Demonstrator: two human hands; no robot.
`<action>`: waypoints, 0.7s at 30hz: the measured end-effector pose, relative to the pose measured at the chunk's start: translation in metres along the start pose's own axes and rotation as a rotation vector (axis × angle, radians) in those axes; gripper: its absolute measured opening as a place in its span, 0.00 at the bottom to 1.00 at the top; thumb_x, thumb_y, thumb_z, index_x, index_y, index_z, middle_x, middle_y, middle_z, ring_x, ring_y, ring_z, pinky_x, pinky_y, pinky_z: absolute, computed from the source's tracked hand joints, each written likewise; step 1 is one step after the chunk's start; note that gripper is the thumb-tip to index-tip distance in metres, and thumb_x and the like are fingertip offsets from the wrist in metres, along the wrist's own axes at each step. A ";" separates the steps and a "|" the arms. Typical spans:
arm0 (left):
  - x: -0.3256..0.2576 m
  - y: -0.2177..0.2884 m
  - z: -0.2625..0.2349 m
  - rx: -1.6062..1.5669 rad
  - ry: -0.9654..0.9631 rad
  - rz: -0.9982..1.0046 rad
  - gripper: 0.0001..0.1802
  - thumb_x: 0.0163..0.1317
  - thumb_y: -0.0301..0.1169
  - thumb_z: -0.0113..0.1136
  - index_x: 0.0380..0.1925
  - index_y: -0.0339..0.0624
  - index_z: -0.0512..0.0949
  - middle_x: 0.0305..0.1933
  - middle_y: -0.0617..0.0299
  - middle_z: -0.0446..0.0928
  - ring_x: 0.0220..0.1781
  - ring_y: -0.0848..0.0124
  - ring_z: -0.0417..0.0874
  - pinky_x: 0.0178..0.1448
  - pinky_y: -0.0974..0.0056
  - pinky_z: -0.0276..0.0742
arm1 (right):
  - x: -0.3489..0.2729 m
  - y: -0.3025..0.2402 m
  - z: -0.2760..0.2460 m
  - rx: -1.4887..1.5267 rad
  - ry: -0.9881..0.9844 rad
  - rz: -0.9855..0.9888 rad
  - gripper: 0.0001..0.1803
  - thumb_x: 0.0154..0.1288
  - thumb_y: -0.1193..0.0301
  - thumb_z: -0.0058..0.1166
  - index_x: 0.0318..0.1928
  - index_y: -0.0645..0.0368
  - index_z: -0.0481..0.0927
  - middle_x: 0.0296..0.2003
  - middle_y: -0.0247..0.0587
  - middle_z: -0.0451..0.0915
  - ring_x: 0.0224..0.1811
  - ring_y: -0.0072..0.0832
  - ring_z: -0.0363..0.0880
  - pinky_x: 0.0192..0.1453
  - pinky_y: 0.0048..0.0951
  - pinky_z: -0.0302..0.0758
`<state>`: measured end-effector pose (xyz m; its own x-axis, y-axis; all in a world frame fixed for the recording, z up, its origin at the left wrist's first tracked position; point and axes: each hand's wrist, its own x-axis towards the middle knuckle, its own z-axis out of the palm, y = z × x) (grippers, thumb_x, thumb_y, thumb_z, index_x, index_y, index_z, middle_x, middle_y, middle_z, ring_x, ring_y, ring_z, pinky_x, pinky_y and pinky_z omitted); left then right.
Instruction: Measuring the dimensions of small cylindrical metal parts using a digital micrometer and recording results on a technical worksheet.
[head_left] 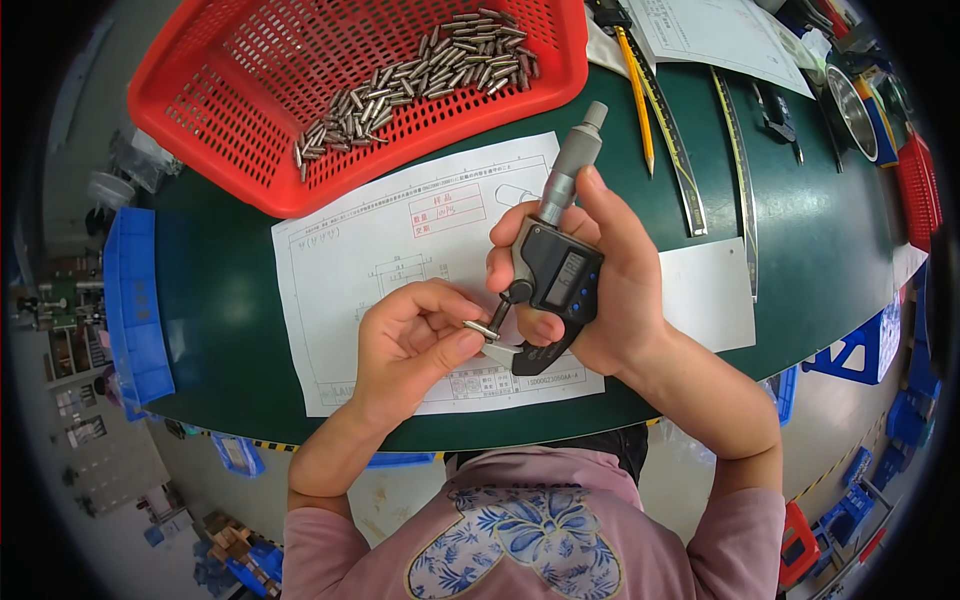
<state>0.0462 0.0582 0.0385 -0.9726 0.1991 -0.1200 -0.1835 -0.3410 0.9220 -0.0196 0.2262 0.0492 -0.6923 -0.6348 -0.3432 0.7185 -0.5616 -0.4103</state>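
Green table [800, 260], spanning the scene. Red perforated basket [250, 90], far left on the table, holding a heap of small metal pins [420, 80]. White drawing sheet [370, 250], near centre, beneath both hands. Steel rulers [740, 170] and yellow pencil [637, 90], far right of the sheet. Right hand [600, 290], closed around the black frame of a digital micrometer [555, 270], thumb near the grey thimble. Left hand [410, 345], fingers curled, pinching a single metal pin [482, 329] between thumb and forefinger. Pin set at the micrometer's measuring gap, just above the sheet, near centre.
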 end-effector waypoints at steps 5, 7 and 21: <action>-0.002 0.002 0.001 -0.005 -0.005 -0.030 0.09 0.51 0.16 0.53 0.34 0.32 0.69 0.39 0.56 0.71 0.41 0.72 0.75 0.44 0.69 0.75 | 0.001 0.002 -0.001 -0.068 -0.017 -0.024 0.32 0.58 0.41 0.30 0.32 0.60 0.70 0.23 0.43 0.73 0.11 0.22 0.63 0.13 0.18 0.62; -0.001 0.002 0.001 -0.011 -0.009 -0.028 0.10 0.51 0.16 0.52 0.35 0.33 0.69 0.39 0.56 0.71 0.41 0.72 0.75 0.44 0.69 0.75 | 0.000 0.001 -0.001 -0.067 -0.014 -0.020 0.32 0.58 0.41 0.30 0.32 0.60 0.70 0.23 0.43 0.73 0.11 0.22 0.63 0.13 0.18 0.61; 0.043 0.033 -0.031 0.511 0.249 0.288 0.06 0.52 0.20 0.54 0.31 0.35 0.71 0.33 0.61 0.72 0.36 0.76 0.73 0.41 0.73 0.70 | 0.001 -0.003 -0.003 -0.097 0.060 -0.091 0.34 0.60 0.44 0.21 0.40 0.62 0.68 0.26 0.43 0.73 0.12 0.25 0.65 0.20 0.24 0.65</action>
<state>-0.0059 0.0267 0.0524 -0.9882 -0.0753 0.1332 0.1214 0.1447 0.9820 -0.0223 0.2286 0.0477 -0.7592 -0.5493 -0.3491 0.6445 -0.5598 -0.5209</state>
